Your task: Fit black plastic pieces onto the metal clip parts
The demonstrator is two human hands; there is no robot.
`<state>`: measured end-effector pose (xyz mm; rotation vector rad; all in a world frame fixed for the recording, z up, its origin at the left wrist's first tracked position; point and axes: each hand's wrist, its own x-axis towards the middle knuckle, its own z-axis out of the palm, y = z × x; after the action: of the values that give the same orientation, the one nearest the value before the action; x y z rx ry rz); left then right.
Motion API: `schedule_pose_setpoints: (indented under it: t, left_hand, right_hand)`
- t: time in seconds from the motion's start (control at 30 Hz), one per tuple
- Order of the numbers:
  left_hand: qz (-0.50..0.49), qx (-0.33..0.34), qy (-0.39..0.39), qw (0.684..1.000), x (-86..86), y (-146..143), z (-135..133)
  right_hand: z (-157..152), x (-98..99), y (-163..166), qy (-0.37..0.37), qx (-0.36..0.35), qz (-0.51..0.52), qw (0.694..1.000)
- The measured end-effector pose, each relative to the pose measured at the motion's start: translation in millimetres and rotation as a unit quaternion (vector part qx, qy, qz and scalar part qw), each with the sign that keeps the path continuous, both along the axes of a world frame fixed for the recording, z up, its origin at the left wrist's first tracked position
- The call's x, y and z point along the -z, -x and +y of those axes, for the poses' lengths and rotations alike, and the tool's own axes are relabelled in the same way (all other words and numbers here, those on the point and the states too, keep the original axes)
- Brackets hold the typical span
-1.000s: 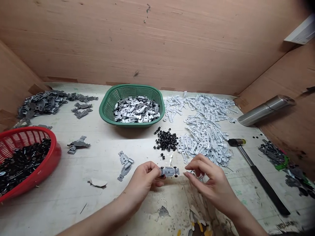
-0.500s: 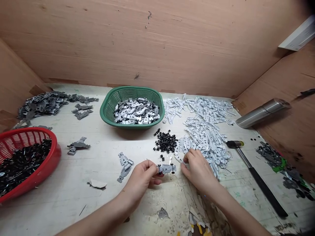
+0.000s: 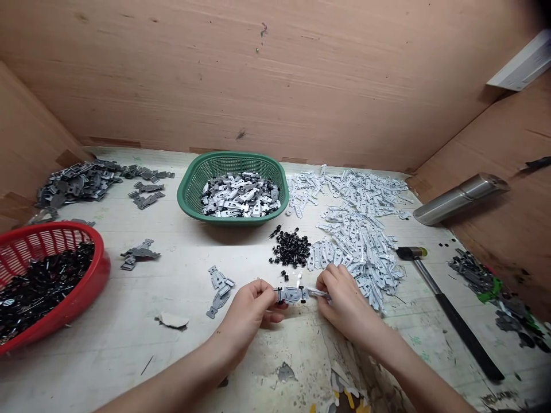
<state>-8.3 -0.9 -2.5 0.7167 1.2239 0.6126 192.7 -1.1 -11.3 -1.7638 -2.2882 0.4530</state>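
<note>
My left hand [image 3: 252, 304] pinches a grey toy car chassis [image 3: 291, 295] by its left end; black wheels sit at both ends of it. Between the fingers of my right hand [image 3: 344, 295] is a slim white toy car body piece [image 3: 317, 292], its tip close to the chassis's right end. I cannot tell whether the two parts touch. Just behind lies a pile of small black wheels [image 3: 291, 248]. A large heap of white body pieces [image 3: 364, 229] spreads beyond my right hand. Loose grey chassis plates [image 3: 220, 289] lie left of my left hand.
A green basket [image 3: 189, 198] of white-and-grey car parts stands at the back. On the left is a red basket [image 3: 101, 267] with black axle parts. A hammer [image 3: 456, 321] and a metal cylinder [image 3: 460, 199] lie right. Grey plates [image 3: 77, 183] are heaped back left; board walls enclose the table.
My right hand has picked a white body piece from the heap's near edge and brought it up to the chassis. My left hand keeps its hold on the chassis.
</note>
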Motion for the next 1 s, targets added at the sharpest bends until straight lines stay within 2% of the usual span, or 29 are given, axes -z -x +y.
schedule_pose_setpoints:
  t: [0.17,0.3,0.43,0.53,0.6,0.77,1.0]
  left_hand:
    - [-0.005,-0.004,0.007,1.000,-1.1,0.3,0.1]
    - [-0.006,-0.010,0.008,1.000,-1.4,-0.2,0.5]
    - [-0.022,-0.019,0.006,1.000,-0.6,-1.5,0.5]
    - [-0.034,-0.023,0.002,0.999,0.3,-2.0,0.5]
    - [-0.038,-0.024,-0.002,0.999,0.5,-2.1,0.6]
    - [-0.022,-0.022,0.001,0.999,-1.3,-2.3,1.0]
    - [-0.009,-0.023,-0.005,1.000,-3.7,-3.6,0.9]
  right_hand:
    - [-2.1,-14.9,-19.6,0.037,0.047,0.116,0.991]
    - [-1.5,-31.0,-37.4,0.090,0.075,0.256,0.959]
    - [-1.9,-40.1,-25.7,0.201,0.036,0.371,0.906]
    - [-1.4,-39.0,-5.4,0.234,0.032,0.409,0.882]
    - [0.4,-36.8,5.4,0.229,0.041,0.412,0.881]
    - [6.8,-32.3,14.9,0.210,0.050,0.364,0.906]
    - [11.5,-30.5,16.3,0.236,0.045,0.360,0.901]
